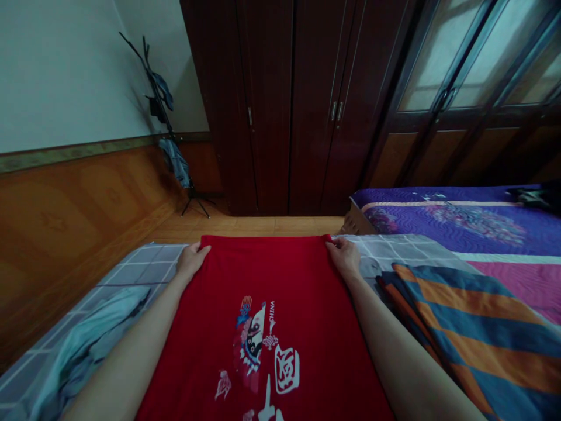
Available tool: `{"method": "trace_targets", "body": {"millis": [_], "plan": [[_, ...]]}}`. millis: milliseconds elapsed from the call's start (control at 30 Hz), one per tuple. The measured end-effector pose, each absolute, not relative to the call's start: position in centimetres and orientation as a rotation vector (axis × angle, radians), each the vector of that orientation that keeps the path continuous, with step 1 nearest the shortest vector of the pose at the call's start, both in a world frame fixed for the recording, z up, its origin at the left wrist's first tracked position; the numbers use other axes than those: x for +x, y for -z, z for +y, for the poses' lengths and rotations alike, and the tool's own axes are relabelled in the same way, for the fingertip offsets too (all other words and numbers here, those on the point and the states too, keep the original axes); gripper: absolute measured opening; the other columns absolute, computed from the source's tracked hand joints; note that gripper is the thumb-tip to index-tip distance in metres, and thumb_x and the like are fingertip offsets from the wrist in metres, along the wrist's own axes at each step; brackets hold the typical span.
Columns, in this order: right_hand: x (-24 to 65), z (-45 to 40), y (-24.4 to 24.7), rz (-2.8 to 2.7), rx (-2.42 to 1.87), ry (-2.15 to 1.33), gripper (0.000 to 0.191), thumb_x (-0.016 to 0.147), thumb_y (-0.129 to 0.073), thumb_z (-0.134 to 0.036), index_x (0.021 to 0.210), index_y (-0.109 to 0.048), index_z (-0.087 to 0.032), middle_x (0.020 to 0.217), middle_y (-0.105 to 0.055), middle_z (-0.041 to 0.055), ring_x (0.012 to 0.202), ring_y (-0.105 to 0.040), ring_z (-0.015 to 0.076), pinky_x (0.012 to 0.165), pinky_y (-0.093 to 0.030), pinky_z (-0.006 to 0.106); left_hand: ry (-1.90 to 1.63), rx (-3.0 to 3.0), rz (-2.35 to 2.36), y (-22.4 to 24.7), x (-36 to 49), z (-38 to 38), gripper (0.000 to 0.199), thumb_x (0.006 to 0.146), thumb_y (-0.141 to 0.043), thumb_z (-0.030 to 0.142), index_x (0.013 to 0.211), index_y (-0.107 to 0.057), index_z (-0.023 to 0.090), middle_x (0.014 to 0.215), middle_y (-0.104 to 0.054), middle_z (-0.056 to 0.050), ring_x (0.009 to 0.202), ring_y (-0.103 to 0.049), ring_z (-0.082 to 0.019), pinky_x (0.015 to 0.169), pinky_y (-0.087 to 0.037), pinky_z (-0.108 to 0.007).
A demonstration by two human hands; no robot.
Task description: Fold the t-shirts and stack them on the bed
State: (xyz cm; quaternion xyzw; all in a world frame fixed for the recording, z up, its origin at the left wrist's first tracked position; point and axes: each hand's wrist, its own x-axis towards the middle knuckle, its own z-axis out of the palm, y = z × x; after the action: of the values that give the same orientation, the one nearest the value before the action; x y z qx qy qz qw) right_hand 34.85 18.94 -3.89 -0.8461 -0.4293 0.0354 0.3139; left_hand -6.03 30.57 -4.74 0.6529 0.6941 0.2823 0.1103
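A red T-shirt (272, 269) with a printed design and the word CHINA lies spread out in front of me, its near end running out of view. My left hand (191, 259) pinches its far left corner. At the far right corner, my right hand (345, 256) grips the cloth between thumb and fingers. The far edge is pulled straight between both hands. Under the shirt is a surface with a grey checked cloth (151, 263).
Left of my arm lies a crumpled light-blue garment (96, 321). Folded orange-and-blue striped cloth (486, 321) is on the right, beside a purple bedspread (438, 216). A dark wardrobe (272, 117) and a coat stand (160, 105) stand beyond.
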Motion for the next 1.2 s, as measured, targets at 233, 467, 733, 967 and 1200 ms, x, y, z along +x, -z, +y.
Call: {"method": "trace_targets", "body": {"millis": [233,467,733,967,1200], "plan": [[34.4,19.0,3.9,-1.139,-2.35,-0.076,0.032,0.083,-0.052,-0.045,0.098,-0.071,-0.024,0.09,-0.07,0.0101,0.087,-0.064,0.0289,0.069,-0.045,0.035,-0.792,1.977,2.095,6.2,-6.4,31.0,0.029,0.084,-0.049,0.042,0.093,-0.067,0.021,0.089,-0.071,-0.006,0.08,-0.065,-0.021,0.062,-0.041,-0.024],[34.4,18.9,3.5,-1.319,-2.312,-0.099,0.033,0.083,-0.053,-0.047,0.1,-0.072,-0.025,0.09,-0.071,0.0089,0.086,-0.065,0.0286,0.065,-0.044,0.033,-0.825,2.089,2.068,6.0,-6.4,30.8,0.027,0.089,-0.047,0.038,0.097,-0.067,0.022,0.09,-0.071,-0.004,0.082,-0.064,-0.019,0.066,-0.044,-0.024],[35.0,19.4,3.6,-1.398,-2.319,-0.101,0.04,0.084,-0.049,-0.051,0.103,-0.072,-0.024,0.088,-0.071,0.0105,0.08,-0.065,0.0284,0.057,-0.04,0.031,-0.794,2.287,2.049,5.9,-6.2,30.2,0.027,0.086,-0.058,0.033,0.109,-0.065,0.02,0.107,-0.067,-0.007,0.098,-0.062,-0.02,0.083,-0.045,-0.027],[35.7,19.6,3.9,-1.41,-2.383,-0.043,0.041,0.084,-0.046,-0.049,0.104,-0.071,-0.022,0.086,-0.071,0.0117,0.079,-0.065,0.0281,0.056,-0.04,0.031,-0.655,2.377,2.066,5.5,-6.1,30.1,0.018,0.09,-0.053,0.023,0.1,-0.067,0.02,0.104,-0.067,-0.006,0.098,-0.061,-0.019,0.086,-0.044,-0.026],[34.7,18.8,3.8,-1.458,-2.486,0.093,0.045,0.089,-0.039,-0.053,0.108,-0.069,-0.025,0.09,-0.069,0.014,0.085,-0.064,0.0329,0.062,-0.042,0.037,-0.52,2.488,2.04,5.2,-6.3,29.6,0.023,0.093,-0.044,0.02,0.102,-0.065,0.019,0.102,-0.063,-0.009,0.096,-0.061,-0.02,0.082,-0.044,-0.028]]}}
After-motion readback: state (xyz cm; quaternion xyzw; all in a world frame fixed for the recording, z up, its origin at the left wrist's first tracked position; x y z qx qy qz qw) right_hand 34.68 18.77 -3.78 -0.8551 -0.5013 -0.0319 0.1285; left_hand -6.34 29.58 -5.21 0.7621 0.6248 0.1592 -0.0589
